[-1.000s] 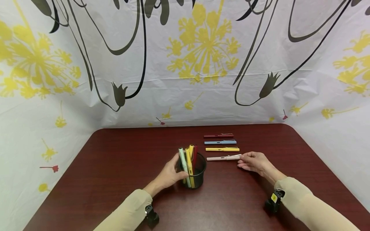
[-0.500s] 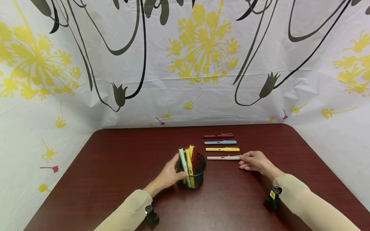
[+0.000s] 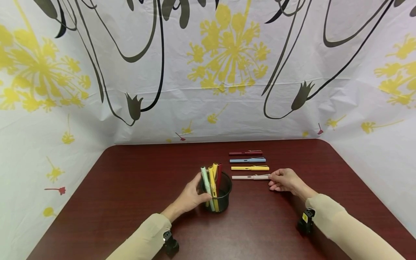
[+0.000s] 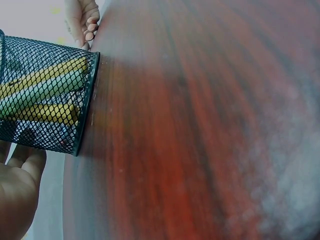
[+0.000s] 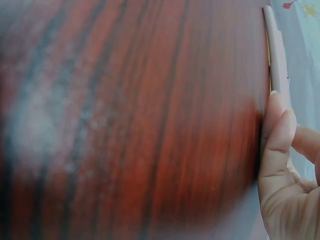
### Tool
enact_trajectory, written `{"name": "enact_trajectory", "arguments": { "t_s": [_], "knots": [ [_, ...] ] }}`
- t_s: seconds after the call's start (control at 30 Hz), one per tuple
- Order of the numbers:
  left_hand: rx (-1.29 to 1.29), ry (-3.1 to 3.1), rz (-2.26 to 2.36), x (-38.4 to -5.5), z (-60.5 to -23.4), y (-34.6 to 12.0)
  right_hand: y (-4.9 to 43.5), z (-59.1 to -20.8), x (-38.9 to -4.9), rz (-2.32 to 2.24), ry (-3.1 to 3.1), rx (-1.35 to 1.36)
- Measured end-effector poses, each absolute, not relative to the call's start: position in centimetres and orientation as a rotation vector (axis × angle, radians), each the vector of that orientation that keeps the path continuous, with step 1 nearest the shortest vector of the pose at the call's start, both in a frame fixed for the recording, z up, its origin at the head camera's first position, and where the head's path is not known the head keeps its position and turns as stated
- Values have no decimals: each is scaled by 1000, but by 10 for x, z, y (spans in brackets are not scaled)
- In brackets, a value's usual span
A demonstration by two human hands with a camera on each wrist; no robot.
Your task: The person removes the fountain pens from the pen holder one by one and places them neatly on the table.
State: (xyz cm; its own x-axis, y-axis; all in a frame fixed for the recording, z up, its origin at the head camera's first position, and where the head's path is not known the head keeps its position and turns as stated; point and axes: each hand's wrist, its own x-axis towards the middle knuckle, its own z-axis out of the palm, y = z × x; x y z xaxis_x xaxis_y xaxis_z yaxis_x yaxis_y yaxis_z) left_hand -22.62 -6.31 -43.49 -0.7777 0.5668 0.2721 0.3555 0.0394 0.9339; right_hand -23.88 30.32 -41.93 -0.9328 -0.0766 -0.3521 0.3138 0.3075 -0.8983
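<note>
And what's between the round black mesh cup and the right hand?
In the head view, a slim white pen: the right hand pinches one end, and the other points toward the black mesh cup.

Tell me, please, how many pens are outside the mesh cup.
4, in a row: farthest the dark red pen, then the blue pen, the yellow pen, and nearest the white pen, pinched by the right hand.

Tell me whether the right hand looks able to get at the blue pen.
Probably yes: only the yellow pen lies between the right hand and the blue pen, low enough to reach over. It would likely need to release the white pen, whose end it pinches.
</note>
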Motion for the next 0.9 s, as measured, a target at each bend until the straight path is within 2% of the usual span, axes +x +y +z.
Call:
{"name": "enact_trajectory", "arguments": {
  "t_s": [0.9],
  "knots": [
    [957,2135,1821,-227,-437,-63,304,-418,-241,-1650,2265,155]
  ]
}}
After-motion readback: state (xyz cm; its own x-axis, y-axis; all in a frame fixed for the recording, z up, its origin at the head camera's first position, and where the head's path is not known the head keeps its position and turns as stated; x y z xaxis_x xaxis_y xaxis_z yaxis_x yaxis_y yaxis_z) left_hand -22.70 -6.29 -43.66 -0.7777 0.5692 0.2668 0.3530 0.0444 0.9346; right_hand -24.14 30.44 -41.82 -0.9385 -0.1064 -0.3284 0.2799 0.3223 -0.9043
